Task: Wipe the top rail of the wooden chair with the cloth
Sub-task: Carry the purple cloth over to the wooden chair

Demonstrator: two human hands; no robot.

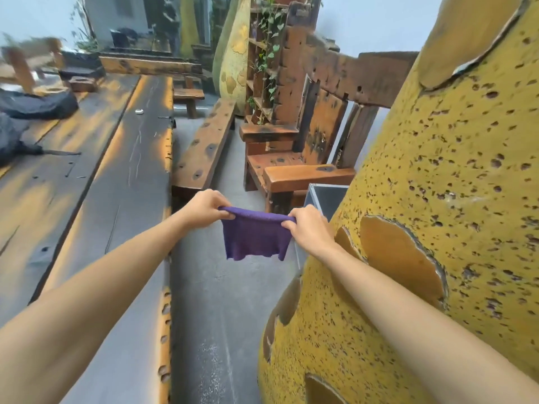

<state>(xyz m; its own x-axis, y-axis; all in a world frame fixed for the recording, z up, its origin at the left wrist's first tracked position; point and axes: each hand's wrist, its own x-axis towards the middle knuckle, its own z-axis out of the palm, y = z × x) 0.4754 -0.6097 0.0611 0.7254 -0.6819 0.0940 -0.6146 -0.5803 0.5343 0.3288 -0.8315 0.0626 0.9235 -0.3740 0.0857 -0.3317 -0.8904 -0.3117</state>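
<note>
above a grey floor (210, 301), between a long dark wooden table (96, 176) and a big yellow pitted sculpture (437, 199), two bare arms reach forward with one purple cloth (255, 239) stretched between them. left hand (204, 207) is curled closed, pinching the cloth's top left corner between thumb and fingers; right hand (309, 225) is closed the same way on the top right corner. cloth hangs down flat from that upper edge, its lower hem loose and wavy, touching nothing else. one wooden chair (294, 158) stands farther ahead, well apart from the cloth, its seat facing left and one armrest nearest the hands. its top rail (358, 74) runs across the high back, partly hidden on the right behind the sculpture. one plank bench (204, 147) lies along the table's edge, and a second yellow sculpture (233, 53) stands far back beside one shelf with green vines (268, 48). one grey box (326, 199) sits just beside the chair's near leg.
</note>
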